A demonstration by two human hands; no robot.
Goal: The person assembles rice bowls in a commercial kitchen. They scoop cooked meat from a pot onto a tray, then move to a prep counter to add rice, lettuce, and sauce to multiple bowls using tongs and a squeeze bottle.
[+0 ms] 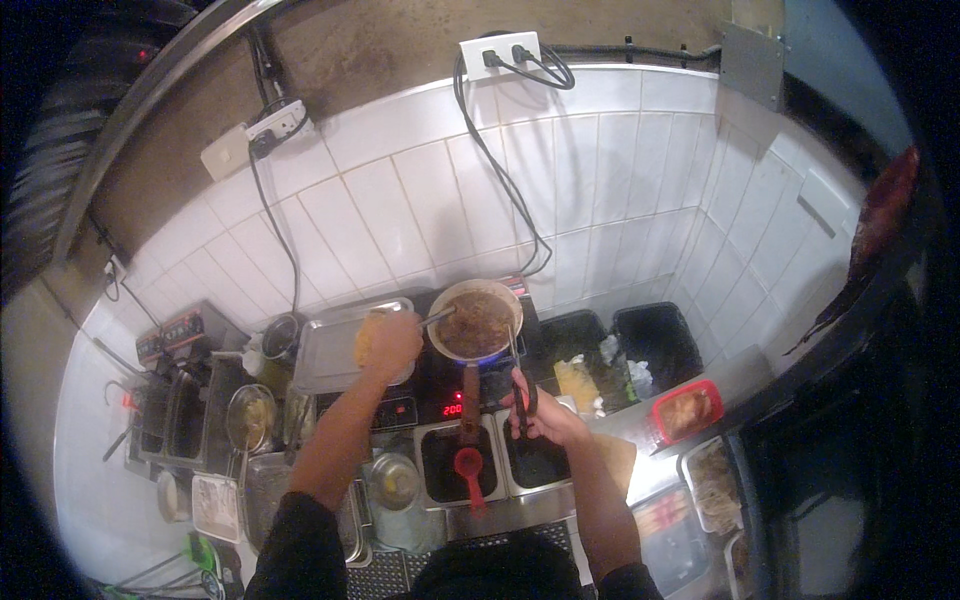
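Note:
A light-rimmed frying pan (pixel 436 338) with dark brown, shredded-looking food (pixel 478 318) in it sits on a black cooktop (pixel 425 385); its brown handle (pixel 470 400) points toward me. My left hand (pixel 395 345) is closed around a metal utensil (pixel 438 316) whose end reaches into the food; its kind is hidden by the hand. Under that hand lies a metal tray (pixel 325 350) with some yellow food (pixel 368 340) on it. On the right, my right hand (pixel 545 408) grips black-handled tongs (pixel 519 385), their metal arms reaching up to the pan's right side.
In front of the pan, a red scoop (pixel 468 463) lies over two dark sunken containers (pixel 455 490). Black bins (pixel 655 330) holding scraps stand right, near a red-rimmed tub (pixel 687 412). A strainer (pixel 252 418), a fryer (pixel 190 400) and a lidded jar (pixel 395 480) are left. Cords hang down the tiled wall.

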